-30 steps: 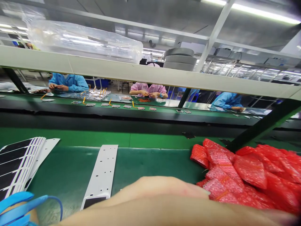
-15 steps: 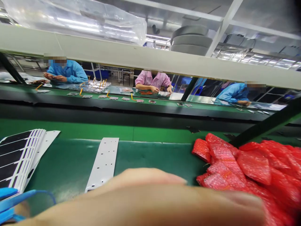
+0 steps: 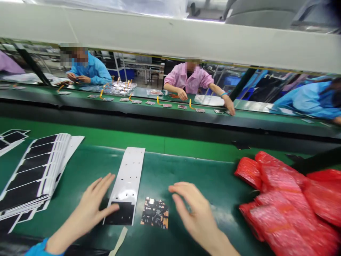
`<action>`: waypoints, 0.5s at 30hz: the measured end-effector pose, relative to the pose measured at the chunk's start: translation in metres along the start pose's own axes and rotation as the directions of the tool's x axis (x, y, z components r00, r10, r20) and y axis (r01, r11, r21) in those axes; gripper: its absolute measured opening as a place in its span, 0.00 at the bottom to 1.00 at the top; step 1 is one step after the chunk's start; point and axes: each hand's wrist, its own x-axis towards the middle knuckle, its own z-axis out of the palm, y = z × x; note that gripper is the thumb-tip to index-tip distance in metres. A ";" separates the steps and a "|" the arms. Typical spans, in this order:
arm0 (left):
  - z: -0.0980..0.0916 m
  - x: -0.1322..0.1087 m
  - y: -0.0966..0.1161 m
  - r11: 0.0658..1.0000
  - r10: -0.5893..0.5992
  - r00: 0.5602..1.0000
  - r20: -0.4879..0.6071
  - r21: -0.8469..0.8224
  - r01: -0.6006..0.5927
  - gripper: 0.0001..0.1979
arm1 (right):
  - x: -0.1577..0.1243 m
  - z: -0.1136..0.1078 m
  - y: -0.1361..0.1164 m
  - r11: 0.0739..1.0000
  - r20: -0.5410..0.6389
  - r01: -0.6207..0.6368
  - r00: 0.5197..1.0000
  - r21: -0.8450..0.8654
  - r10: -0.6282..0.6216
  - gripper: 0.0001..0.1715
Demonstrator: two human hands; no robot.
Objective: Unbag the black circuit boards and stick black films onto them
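A white strip (image 3: 130, 174) with small dark marks lies on the green mat, with one black label (image 3: 123, 212) at its near end. My left hand (image 3: 89, 204) is open beside the strip, fingers spread, and its thumb reaches over the label's left part. Right of the strip lies a small flat black-and-copper circuit board (image 3: 155, 213) with a pale square near its top. Just to the board's right, my right hand (image 3: 193, 213) is held open, curved, with nothing between thumb and fingers. A pale thin strip (image 3: 119, 241) lies below the label.
Stacked white sheets with black labels (image 3: 34, 167) lie at left. Red bubble-wrap packages (image 3: 285, 202) are heaped at right. Beyond a dark ledge, a green line (image 3: 145, 106) carries several small boards, with co-workers seated behind it.
My hand, which blurred across the foreground, has drawn back, and both hands now show apart. The circuit board and black label have come into view. A co-worker in pink has stretched an arm to the line.
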 end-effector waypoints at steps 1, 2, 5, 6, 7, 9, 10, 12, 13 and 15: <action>0.012 -0.008 -0.006 0.996 0.077 0.995 0.057 0.034 -0.079 0.42 | 0.001 0.020 0.002 0.999 0.085 0.048 0.995 0.023 -0.050 0.14; 0.020 -0.014 -0.009 0.991 0.125 0.984 0.124 0.033 -0.130 0.42 | 0.001 0.042 0.004 0.994 0.176 0.096 0.979 0.046 -0.103 0.15; 0.023 -0.017 -0.009 0.979 0.204 0.949 0.239 -0.053 -0.198 0.40 | -0.001 0.100 0.005 0.978 0.383 0.199 0.899 0.069 -0.210 0.22; 0.020 -0.015 -0.006 0.977 0.213 0.947 0.240 -0.081 -0.199 0.35 | -0.001 0.115 0.004 0.974 0.416 0.218 0.882 0.056 -0.221 0.27; 0.016 -0.014 -0.003 0.976 0.214 0.950 0.228 -0.099 -0.196 0.28 | -0.001 0.127 0.004 0.973 0.432 0.226 0.874 0.043 -0.222 0.34; 0.006 -0.012 0.006 0.974 0.206 0.962 0.180 -0.130 -0.185 0.13 | 0.000 0.138 0.002 0.978 0.429 0.204 0.880 0.050 -0.206 0.37; 0.001 -0.013 0.011 0.972 0.201 0.968 0.153 -0.155 -0.177 0.09 | 0.002 0.139 -0.001 0.981 0.414 0.178 0.889 0.079 -0.194 0.32; -0.010 -0.018 0.023 0.969 0.171 0.981 0.093 -0.194 -0.150 0.10 | 0.006 0.131 -0.007 0.982 0.376 0.089 0.915 0.167 -0.146 0.16; -0.015 -0.020 0.030 0.966 0.137 0.989 0.064 -0.228 -0.119 0.13 | 0.009 0.123 -0.011 0.978 0.358 0.022 0.929 0.208 -0.097 0.10; -0.026 -0.023 0.046 0.913 0.031 0.998 0.047 -0.407 -0.009 0.18 | 0.014 0.106 -0.020 0.958 0.355 -0.121 0.935 0.261 0.022 0.05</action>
